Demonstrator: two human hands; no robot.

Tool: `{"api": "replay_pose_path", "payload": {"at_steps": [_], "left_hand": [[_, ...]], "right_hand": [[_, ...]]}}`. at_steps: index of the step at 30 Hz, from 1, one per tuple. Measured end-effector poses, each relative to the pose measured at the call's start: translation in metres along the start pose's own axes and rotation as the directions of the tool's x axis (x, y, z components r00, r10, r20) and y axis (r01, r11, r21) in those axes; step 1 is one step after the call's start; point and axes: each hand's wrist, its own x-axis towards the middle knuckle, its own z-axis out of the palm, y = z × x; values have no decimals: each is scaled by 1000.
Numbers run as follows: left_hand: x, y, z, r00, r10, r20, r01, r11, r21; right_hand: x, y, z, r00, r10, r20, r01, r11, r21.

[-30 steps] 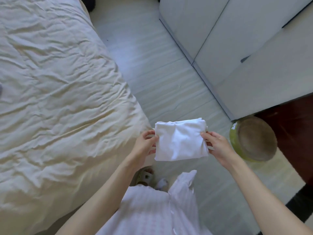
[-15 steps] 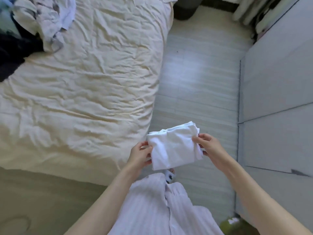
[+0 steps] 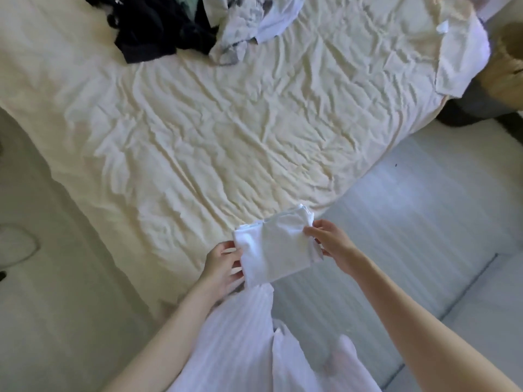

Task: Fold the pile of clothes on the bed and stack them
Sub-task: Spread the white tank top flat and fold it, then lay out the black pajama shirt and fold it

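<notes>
Folded white garment [image 3: 276, 251] pinched by left hand [image 3: 222, 261] and right hand [image 3: 329, 244] at near bed [image 3: 198, 142] edge; best laid flat, clear of far pile [image 3: 198, 26].

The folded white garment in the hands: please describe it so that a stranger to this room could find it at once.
Start from the wide cream bed and go to its near corner. There the left hand and the right hand hold a folded white garment by its two sides. Unlike the loose dark and pale pile of clothes at the far edge, it is a compact, plain white rectangle.
</notes>
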Motion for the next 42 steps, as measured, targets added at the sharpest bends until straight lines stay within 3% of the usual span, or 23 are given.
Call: {"api": "replay_pose_path", "payload": {"at_steps": [4,9,16,20,23,25,28,32,34,36,39,42], "left_hand": [[46,35,31,999,21,-42,-20,999,33],[101,57,51,983,28,-183,-41,997,-71],[174,72,62,955,72,-287,-100,991,-87],[187,63,61,939,30,-342,-43,999,-31],[171,62,57,936,47,-349,-3,992,126],[147,66,53,929,130,-346,-18,951,310],[98,71,45,857,364,-365,-98,810,579],[24,70,24,677,663,-319,-179,569,802],[-13,59,9,559,766,-317,-213,503,838],[-45,37,-8,491,791,-364,-198,508,838],[-80,-14,-38,552,713,-433,-129,585,800],[-108,-70,-78,589,658,-469,-97,633,768]], "right_hand": [[61,-45,-14,1000,11,16,-9,993,-117],[139,-93,-10,995,-31,91,52,968,-245],[236,-114,5,986,-10,168,65,945,-320],[253,-107,1,979,90,182,-31,952,-304],[245,-112,-4,993,45,113,5,912,-411],[228,-121,-5,992,-66,105,115,811,-574],[182,-135,-3,916,-289,277,399,592,-700],[107,-151,16,630,-509,587,724,111,-680],[69,-151,32,508,-542,670,781,-38,-623],[33,-145,52,426,-533,731,801,-153,-579],[-11,-120,85,356,-448,820,793,-319,-518],[-47,-86,125,336,-386,859,771,-411,-486]]}}
